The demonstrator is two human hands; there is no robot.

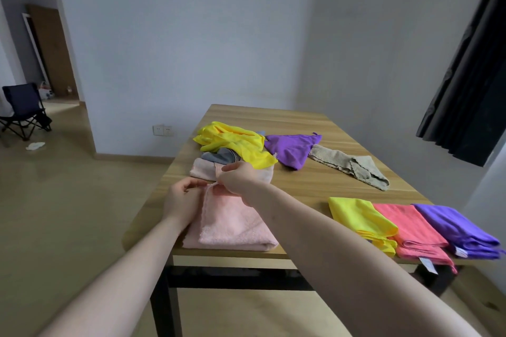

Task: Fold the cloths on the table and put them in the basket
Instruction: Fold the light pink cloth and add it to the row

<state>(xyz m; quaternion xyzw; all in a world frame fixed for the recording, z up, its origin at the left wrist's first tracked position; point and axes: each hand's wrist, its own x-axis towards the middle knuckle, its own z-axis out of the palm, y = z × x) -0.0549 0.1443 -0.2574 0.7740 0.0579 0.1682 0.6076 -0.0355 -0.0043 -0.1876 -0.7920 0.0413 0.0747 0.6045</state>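
Both hands on the pale pink terry cloth at the near left edge of the light wooden table — left hand and right hand each pinch its far corner, fingers curled tight on the hem. Three folded cloths — yellow, coral, purple — sit near right; a loose yellow cloth and others lie behind; no basket in view. Risk: the folded end overhangs the table edge, so a slack pinch or uneven pull probably skews the fold or drags it off.
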